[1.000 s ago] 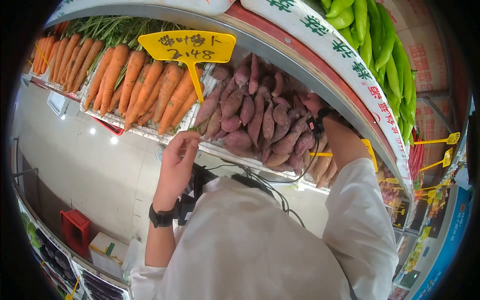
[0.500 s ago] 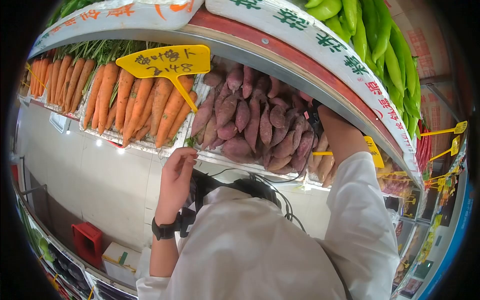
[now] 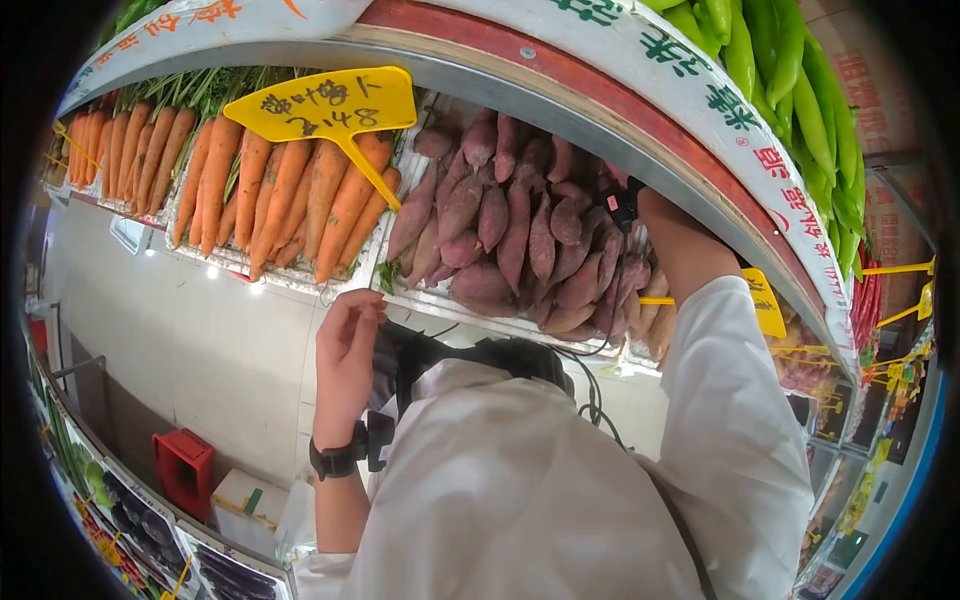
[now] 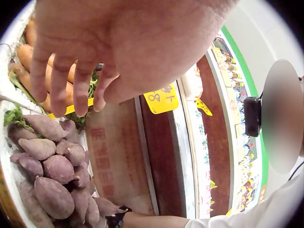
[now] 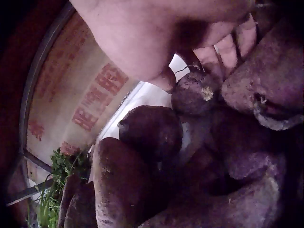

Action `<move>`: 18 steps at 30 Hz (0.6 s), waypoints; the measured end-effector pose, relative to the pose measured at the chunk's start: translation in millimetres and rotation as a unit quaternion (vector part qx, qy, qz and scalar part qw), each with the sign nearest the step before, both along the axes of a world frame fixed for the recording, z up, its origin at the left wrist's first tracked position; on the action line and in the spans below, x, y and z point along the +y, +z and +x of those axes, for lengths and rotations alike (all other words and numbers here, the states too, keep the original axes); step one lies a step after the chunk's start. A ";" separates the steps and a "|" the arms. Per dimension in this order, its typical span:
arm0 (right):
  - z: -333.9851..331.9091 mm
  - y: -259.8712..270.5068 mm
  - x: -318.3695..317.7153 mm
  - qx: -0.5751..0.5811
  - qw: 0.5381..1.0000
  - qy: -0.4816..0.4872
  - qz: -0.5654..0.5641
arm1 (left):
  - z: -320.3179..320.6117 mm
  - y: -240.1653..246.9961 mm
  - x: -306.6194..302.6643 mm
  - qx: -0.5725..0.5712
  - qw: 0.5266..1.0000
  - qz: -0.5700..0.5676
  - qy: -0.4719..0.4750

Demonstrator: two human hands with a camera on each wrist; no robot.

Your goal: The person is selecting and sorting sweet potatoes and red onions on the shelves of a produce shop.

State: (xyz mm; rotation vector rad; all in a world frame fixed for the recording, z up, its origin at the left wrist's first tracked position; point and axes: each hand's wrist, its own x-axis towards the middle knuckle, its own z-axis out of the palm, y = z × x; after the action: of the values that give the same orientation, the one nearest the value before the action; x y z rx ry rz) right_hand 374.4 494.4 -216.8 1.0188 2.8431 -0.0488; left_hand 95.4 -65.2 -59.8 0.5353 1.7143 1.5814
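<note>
In the head view, my right hand reaches under the shelf edge into a pile of purple sweet potatoes (image 3: pixel 515 235), mostly hidden there behind the wrist camera. The right wrist view shows that hand (image 5: pixel 166 33) with its thumb and curled fingers about a small purple sweet potato (image 5: pixel 192 95), whose end faces the camera. A larger sweet potato (image 5: pixel 270 76) lies beside the fingers. My left hand (image 3: pixel 345 345) hangs in front of the crate edge, fingers loosely bent and holding nothing. Past its fingertips in the left wrist view are carrots (image 4: pixel 66 90) and sweet potatoes (image 4: pixel 57 166).
A yellow price sign (image 3: pixel 320 105) rises between the carrots and sweet potatoes. The metal shelf edge (image 3: pixel 480 90) overhangs the pile, with green peppers (image 3: pixel 810 120) above. Cables (image 3: pixel 595 400) hang before the crates. A red crate (image 3: pixel 183 470) stands on the floor behind.
My right hand has gone deeper under the shelf edge, from partly visible to mostly hidden. The left hand keeps its loose pose near the crate edge. The head view has shifted slightly.
</note>
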 end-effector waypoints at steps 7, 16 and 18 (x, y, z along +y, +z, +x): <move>7.4 -11.7 1.0 -0.001 0.999 0.040 0.033 | -0.5 -4.5 5.5 0.008 1.000 0.009 0.015; 7.6 -0.9 15.4 -0.001 0.991 0.093 0.095 | -6.9 -3.8 16.1 0.002 1.000 0.014 -0.007; 12.8 -4.0 12.7 -0.004 0.989 0.104 0.103 | -5.6 -5.1 16.3 0.002 1.000 0.013 -0.010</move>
State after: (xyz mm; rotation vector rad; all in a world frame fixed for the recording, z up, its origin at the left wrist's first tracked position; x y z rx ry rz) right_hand 387.2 507.1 -220.9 0.7444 2.9773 0.2739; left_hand 89.8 -48.9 -64.9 0.5673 1.6879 1.5918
